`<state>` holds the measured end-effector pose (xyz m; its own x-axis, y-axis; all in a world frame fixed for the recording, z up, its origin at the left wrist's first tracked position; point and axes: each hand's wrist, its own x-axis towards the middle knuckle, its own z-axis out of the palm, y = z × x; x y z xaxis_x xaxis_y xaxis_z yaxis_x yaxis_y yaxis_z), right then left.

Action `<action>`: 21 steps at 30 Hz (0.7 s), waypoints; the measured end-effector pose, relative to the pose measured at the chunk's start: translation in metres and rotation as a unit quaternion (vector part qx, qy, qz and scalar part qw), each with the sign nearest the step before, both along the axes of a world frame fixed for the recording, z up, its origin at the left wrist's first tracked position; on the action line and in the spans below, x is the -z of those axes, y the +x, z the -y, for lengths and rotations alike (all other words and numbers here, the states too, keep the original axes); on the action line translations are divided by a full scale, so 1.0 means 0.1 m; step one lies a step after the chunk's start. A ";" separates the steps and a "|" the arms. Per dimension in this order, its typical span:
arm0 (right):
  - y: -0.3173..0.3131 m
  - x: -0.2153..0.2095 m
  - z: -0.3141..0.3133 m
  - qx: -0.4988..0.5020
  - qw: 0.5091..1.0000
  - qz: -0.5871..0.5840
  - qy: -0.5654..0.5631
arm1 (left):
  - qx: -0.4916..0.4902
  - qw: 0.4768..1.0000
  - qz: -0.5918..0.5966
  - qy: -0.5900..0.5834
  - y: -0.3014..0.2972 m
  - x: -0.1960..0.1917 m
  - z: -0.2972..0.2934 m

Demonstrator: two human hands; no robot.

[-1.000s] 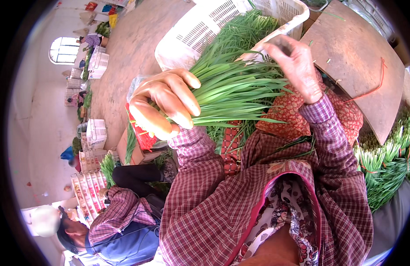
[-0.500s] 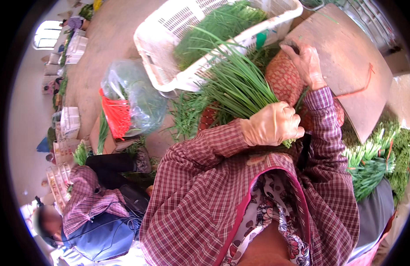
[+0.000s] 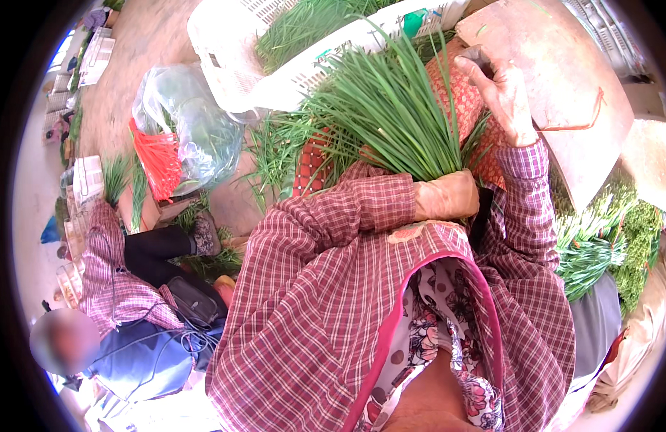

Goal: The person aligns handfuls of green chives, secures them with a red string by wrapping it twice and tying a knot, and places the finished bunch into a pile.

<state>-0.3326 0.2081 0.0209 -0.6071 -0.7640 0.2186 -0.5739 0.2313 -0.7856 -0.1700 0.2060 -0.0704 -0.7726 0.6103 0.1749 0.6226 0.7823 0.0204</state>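
Note:
A thick bunch of green garlic chives (image 3: 397, 108) fans up and to the left out of my left hand (image 3: 448, 196). That hand is wrapped round the stalk end, close to my chest. My right hand (image 3: 507, 97) is raised beside the leaf tips on the right. Its thumb and forefinger curl together at the tips, and whatever may be between them is too small to make out. Under the chives and my right hand lies red patterned cloth (image 3: 448, 90). Loose chives (image 3: 275, 155) are strewn to the left of the bunch.
Ahead stands a white plastic basket (image 3: 232, 86) with more chives. A board (image 3: 563, 65) lies at right, with a red tie (image 3: 581, 128) on it. Tied bundles (image 3: 592, 248) sit below. At left are a clear bag (image 3: 196, 144), red ties (image 3: 159, 160) and a seated person (image 3: 131, 281).
My left hand has drawn slightly down and turned, so the chives now stand more upright and fan wider. The right hand stays raised and curled. The view has shifted a little.

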 end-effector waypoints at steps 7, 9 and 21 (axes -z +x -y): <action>0.55 0.01 0.17 -0.274 0.962 0.018 0.002 | 0.025 0.995 0.038 -0.086 -0.05 0.10 -0.06; 0.66 0.12 0.19 -0.271 0.961 0.003 0.051 | 0.005 0.995 -0.013 -0.099 -0.04 0.13 -0.09; 0.81 0.39 0.12 -0.241 0.935 -0.256 0.039 | -0.077 0.871 0.270 0.402 0.00 0.81 -0.22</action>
<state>-0.2520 0.1963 -0.0185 -0.0192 -0.9476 0.3188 -0.9230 -0.1057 -0.3699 -0.1698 0.2284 -0.1519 -0.9366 0.3403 0.0832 0.2408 0.4529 0.8585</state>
